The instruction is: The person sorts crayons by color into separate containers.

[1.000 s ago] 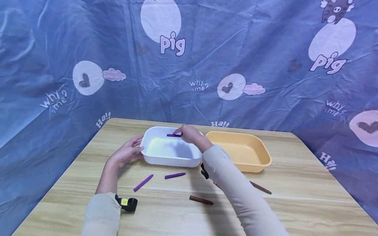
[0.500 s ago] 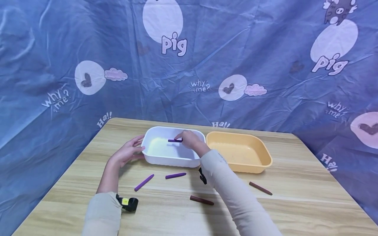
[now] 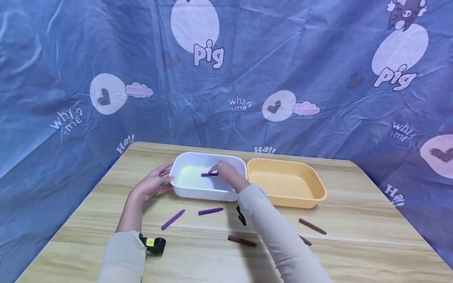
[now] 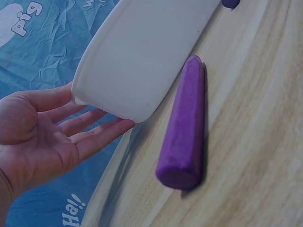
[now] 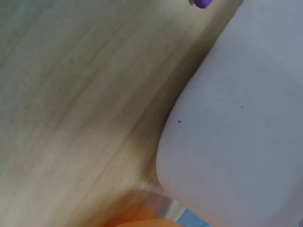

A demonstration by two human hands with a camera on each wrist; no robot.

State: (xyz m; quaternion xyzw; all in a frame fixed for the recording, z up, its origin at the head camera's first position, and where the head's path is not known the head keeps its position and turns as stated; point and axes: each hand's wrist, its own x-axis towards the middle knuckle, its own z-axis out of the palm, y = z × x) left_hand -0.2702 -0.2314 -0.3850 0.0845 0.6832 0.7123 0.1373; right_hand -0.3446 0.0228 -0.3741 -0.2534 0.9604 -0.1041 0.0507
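Right hand [image 3: 227,173] reaching down inside the white bin [image 3: 207,193], grasping a dark purple crayon [image 3: 207,175] between thumb and fingers; crayon lies crosswise, tip hidden by the hand, pointing left at the visible end. Whether it touches the bin floor, cannot tell.

Left hand [image 3: 154,181] at the bin's left end: nothing clenched, fingers spread and fairly straight against the outer wall, thumb at the rim.

Yellow-orange bin [image 3: 295,201] just beside the white one, on its right. Both stand upright toward the far side of the worktop [image 3: 198,261].

Near side of the white bin: left purple crayon [image 3: 173,219] slanted, near the left forearm; middle purple crayon [image 3: 210,211] nearly crosswise. Further near and right, a brown crayon [image 3: 242,240]. Right of the right sleeve [image 3: 279,239], a second brown crayon [image 3: 312,226], and a third brown crayon [image 3: 306,240] partly covered by that sleeve.

Blue printed cloth [image 3: 219,125] hangs behind.
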